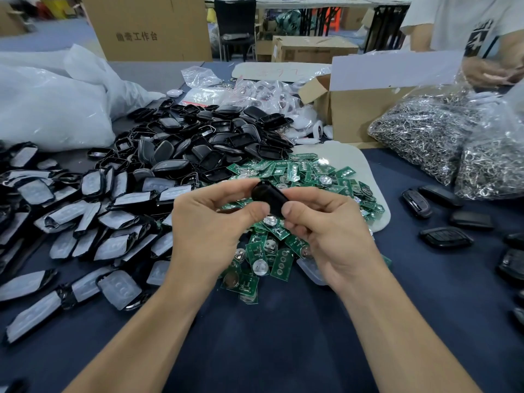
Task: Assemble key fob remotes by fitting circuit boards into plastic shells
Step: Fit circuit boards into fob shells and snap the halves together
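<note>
Shell (268, 198): the one you hold is black plastic, smooth and glossy, catching light on its curve.
Shell pile (198, 143): the same black plastic, shiny.
Wrapped shells (85, 217): to your left, black plastic under a matt, milky white film.
Boards (297, 171): green with a slight sheen, carrying bright metal discs.
Cloth (283, 350): before you, dark blue and matt.
Pad (365, 165): white, matt, soft-looking.
Bags (425, 131): to your right, clear crinkled plastic full of shiny silver metal pieces.
Box (354, 117): plain brown cardboard, matt.
Sack (48, 109): translucent white plastic film, creased.
</note>
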Motion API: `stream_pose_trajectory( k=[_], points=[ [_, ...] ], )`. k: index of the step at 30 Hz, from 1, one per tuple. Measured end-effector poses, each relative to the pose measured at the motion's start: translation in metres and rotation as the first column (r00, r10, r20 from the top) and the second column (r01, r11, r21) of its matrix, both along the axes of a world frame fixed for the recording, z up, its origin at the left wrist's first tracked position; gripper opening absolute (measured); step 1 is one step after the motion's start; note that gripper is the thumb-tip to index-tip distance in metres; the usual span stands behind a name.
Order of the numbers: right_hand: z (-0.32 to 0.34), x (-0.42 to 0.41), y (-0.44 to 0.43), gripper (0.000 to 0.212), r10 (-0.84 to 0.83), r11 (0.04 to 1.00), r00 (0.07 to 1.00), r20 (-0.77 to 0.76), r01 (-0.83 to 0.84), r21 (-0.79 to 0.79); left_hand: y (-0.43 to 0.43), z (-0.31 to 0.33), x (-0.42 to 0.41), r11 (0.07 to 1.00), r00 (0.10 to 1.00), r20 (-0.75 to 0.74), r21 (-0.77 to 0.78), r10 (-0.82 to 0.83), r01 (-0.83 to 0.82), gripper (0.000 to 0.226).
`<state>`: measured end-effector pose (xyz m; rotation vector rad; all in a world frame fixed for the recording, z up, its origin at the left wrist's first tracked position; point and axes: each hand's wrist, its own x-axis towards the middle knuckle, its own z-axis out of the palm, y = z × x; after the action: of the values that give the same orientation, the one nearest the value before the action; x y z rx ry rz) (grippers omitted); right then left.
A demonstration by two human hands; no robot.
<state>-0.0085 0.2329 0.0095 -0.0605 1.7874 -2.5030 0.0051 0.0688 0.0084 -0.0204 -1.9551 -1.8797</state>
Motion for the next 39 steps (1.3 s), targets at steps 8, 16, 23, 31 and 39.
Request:
stream_pose_trajectory(
  k=[8,16,23,31,39],
  points=[
    [0.011,-0.003,0.071,0.036,-0.082,0.499,0.995,0.049,0.084,-0.863,-0.014,-0.002,-0.006,0.94,0.949,0.152,-0.247,0.277,-0.235,0.06],
    [0.001,-0.002,0.006,0.039,-0.228,0.707,0.93,-0.288,0.361,0.608,-0.038,-0.008,-0.021,0.602,0.888,0.108,-0.77,0.447,-0.21,0.081],
    [-0.019,-0.003,-0.011,0.03,0.019,0.292,0.956,-0.293,0.276,0.916,-0.064,-0.014,-0.029,0.376,0.873,0.211,-0.926,0.44,0.034,0.056],
    [-0.015,-0.001,-0.01,0.025,-0.159,0.468,0.888,-0.432,0.452,0.759,-0.057,-0.004,-0.023,0.41,0.845,-0.011,-0.871,0.534,-0.27,0.027],
    [-0.006,0.01,-0.024,0.019,-0.136,0.822,0.954,-0.267,0.259,0.507,-0.023,-0.003,-0.01,0.887,0.94,-0.042,-0.317,0.339,-0.335,0.024]
  ],
)
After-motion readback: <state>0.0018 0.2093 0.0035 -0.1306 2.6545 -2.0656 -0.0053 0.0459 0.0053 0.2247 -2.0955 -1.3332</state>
